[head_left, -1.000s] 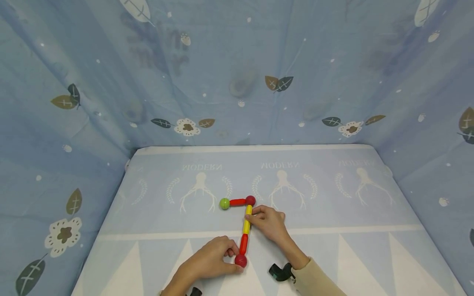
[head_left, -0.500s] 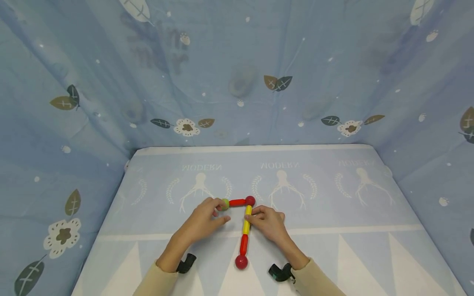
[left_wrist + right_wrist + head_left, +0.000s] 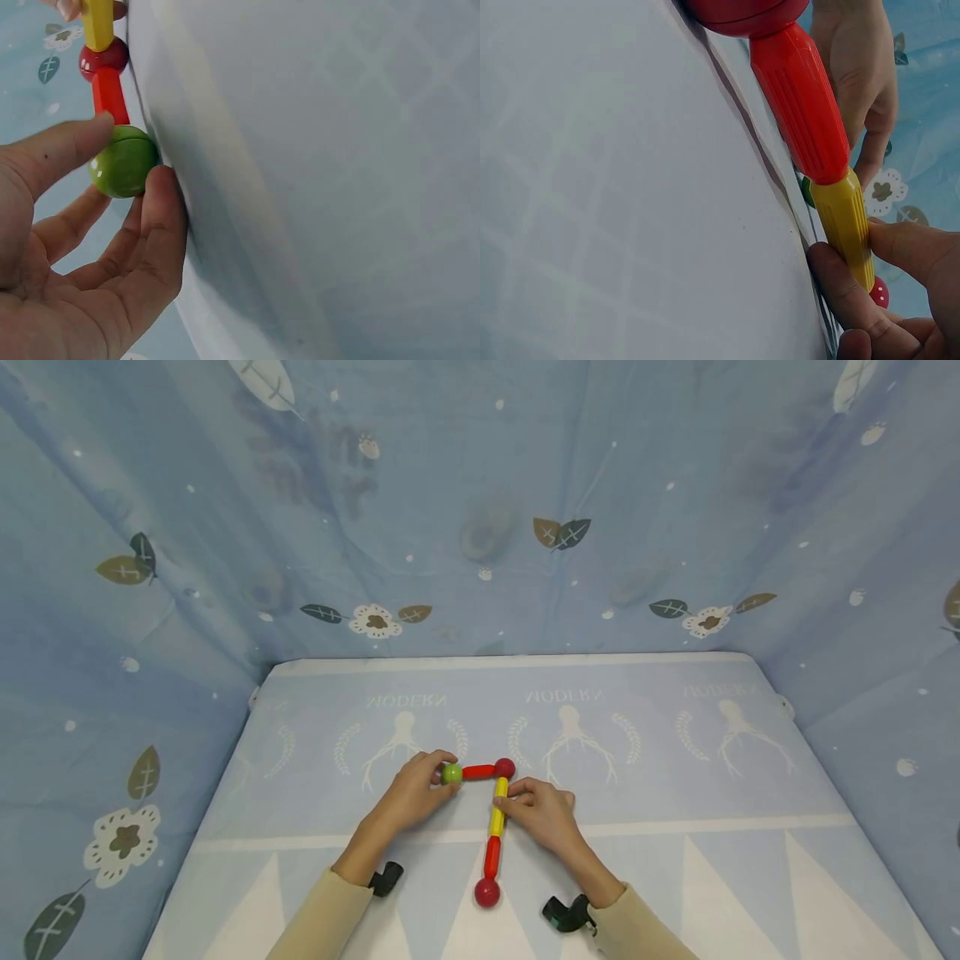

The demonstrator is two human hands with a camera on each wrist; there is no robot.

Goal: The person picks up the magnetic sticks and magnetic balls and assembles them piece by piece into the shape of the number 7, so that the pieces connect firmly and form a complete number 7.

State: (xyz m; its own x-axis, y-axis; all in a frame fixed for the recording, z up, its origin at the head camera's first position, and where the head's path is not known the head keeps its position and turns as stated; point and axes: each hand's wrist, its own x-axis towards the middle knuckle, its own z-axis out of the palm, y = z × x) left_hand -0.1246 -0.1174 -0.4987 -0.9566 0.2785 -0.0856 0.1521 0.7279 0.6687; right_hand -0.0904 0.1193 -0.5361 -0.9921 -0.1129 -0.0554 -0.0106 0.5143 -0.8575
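My left hand pinches a green ball between thumb and fingers; the left wrist view shows the thumb on one side of the ball. From it a short red rod runs right to a dark red ball. Below that ball a yellow rod is pinched by my right hand, with thumb and fingertips on opposite sides. The yellow rod meets a second red rod, which ends in a larger red ball toward me. The pieces look like a magnetic building-stick set.
The pieces lie on a table with a pale blue and white patterned cover. A blue curtain with leaves and flowers stands behind and on both sides. Black wrist cameras sit below the hands.
My left hand has left the lower red ball, moved up and away from me, and taken hold of the green ball. The right hand stays on the yellow rod.
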